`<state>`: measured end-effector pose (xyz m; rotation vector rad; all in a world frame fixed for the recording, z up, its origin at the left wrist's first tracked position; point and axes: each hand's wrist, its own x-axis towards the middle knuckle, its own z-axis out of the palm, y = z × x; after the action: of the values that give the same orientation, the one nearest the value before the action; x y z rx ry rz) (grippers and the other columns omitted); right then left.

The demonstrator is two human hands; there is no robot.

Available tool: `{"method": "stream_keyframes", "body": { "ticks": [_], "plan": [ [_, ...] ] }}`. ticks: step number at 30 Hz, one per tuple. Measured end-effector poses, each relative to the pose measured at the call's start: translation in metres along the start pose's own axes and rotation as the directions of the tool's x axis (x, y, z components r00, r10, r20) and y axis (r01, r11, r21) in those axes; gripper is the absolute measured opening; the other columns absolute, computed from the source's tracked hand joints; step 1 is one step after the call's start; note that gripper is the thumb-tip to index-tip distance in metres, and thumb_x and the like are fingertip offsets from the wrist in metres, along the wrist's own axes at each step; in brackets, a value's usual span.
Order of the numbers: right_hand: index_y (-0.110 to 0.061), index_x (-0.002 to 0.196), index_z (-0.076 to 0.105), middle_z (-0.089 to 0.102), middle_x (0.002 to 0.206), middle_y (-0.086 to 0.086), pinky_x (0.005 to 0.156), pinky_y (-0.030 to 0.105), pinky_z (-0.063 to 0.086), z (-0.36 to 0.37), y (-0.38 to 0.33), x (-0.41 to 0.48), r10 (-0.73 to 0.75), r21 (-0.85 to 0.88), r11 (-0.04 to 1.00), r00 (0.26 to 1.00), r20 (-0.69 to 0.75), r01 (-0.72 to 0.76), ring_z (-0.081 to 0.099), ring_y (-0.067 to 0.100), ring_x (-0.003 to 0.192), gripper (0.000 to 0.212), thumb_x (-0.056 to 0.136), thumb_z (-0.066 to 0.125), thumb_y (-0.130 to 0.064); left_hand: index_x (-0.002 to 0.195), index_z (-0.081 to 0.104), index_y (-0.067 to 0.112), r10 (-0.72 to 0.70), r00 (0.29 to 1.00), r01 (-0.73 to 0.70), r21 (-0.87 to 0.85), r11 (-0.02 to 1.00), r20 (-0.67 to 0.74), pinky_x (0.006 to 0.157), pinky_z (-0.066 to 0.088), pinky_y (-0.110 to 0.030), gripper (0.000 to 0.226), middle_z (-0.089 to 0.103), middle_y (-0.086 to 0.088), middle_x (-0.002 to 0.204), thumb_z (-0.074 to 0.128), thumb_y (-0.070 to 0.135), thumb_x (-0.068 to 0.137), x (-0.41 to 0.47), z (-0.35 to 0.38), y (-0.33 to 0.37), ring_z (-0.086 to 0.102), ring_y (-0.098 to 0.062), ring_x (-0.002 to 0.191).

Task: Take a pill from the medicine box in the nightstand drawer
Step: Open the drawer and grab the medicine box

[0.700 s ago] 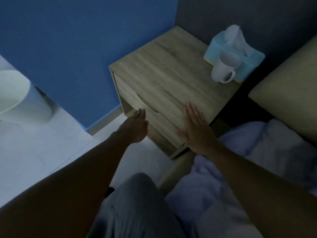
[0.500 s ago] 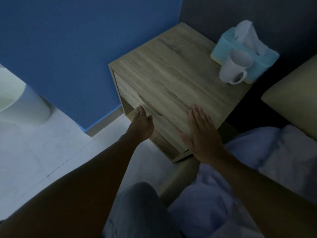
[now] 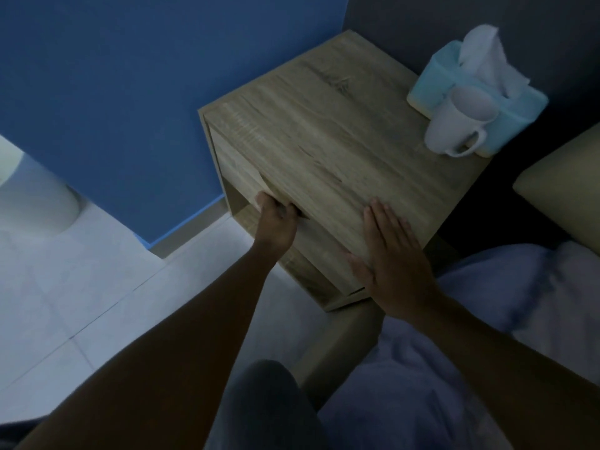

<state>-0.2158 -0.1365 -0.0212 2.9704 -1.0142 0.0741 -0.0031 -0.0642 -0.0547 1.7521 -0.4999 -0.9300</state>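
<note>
A wooden nightstand [image 3: 341, 134] stands in the dim corner by the blue wall. Its drawer front [image 3: 237, 170] faces left and looks closed; the medicine box is hidden inside. My left hand [image 3: 276, 219] has its fingers curled under the drawer's lower edge, gripping it. My right hand [image 3: 389, 251] lies flat, fingers apart, on the near corner of the nightstand top.
A white mug [image 3: 454, 125] and a light blue tissue box [image 3: 470, 102] sit at the far right of the top. A beige headboard [image 3: 565, 190] and pale bedding [image 3: 487, 336] are on the right. A white round object [image 3: 35, 199] stands on the tiled floor at left.
My left hand has moved up from in front of the open shelf to the drawer's lower edge and curled its fingers around it. My right hand stays flat on the top.
</note>
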Motion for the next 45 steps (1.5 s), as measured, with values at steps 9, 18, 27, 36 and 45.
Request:
{"method": "stream_keyframes", "body": {
  "ticks": [9,18,27,36,45],
  "plan": [
    [-0.006,0.156,0.016,0.013,0.166,0.013,0.123,0.042,0.011,0.003,0.007,0.003,-0.023,0.035,0.999,0.998,0.052,0.021,0.009,0.024,0.153,0.084,0.096,0.018,-0.065,0.149,-0.002,0.007,-0.068,0.998,0.068,-0.006,0.998,0.009,0.101,0.039,-0.030,0.077,0.042,-0.012,0.143,0.052,0.023,0.097,-0.007,-0.003,0.012,0.043,-0.027,0.132],
    [-0.009,0.156,0.011,0.011,0.166,0.012,0.121,0.043,0.010,0.001,0.007,0.005,-0.025,0.038,0.999,0.996,0.083,0.022,0.009,0.025,0.153,0.086,0.094,0.014,-0.068,0.152,0.000,0.031,-0.027,0.999,0.034,-0.164,0.986,0.044,0.076,0.050,-0.010,0.074,0.043,0.022,0.123,0.050,0.025,0.098,-0.053,-0.048,-0.026,0.053,0.004,0.096],
    [-0.004,0.155,0.016,0.014,0.164,0.017,0.121,0.046,0.013,-0.008,0.001,0.005,-0.022,0.033,0.999,0.994,0.107,0.019,0.014,0.032,0.152,0.084,0.095,0.030,-0.060,0.155,-0.004,0.032,-0.074,0.995,0.085,-0.176,0.981,0.064,0.085,0.045,-0.018,0.079,0.036,0.005,0.152,0.051,0.032,0.097,-0.081,-0.088,-0.051,0.054,0.005,0.100],
    [-0.003,0.156,-0.001,-0.003,0.165,0.018,0.124,0.044,0.004,-0.019,-0.011,0.006,0.053,-0.019,0.999,0.971,0.234,-0.050,0.002,0.030,0.153,0.086,0.098,0.033,-0.055,0.155,-0.002,0.032,-0.112,0.993,0.116,-0.139,0.983,0.034,0.094,0.040,-0.033,0.078,0.034,-0.001,0.156,0.051,0.031,0.097,-0.103,-0.112,-0.059,0.045,-0.013,0.123],
    [-0.007,0.156,-0.012,-0.016,0.165,0.013,0.124,0.042,-0.001,-0.025,-0.015,0.008,0.084,-0.007,0.996,0.943,0.323,-0.086,-0.008,0.026,0.153,0.085,0.099,0.026,-0.057,0.154,0.006,0.031,-0.156,0.987,0.153,-0.089,0.984,-0.028,0.100,0.042,-0.043,0.070,0.036,-0.004,0.155,0.049,0.029,0.099,-0.112,-0.126,-0.070,0.045,-0.021,0.129]
  ]
}}
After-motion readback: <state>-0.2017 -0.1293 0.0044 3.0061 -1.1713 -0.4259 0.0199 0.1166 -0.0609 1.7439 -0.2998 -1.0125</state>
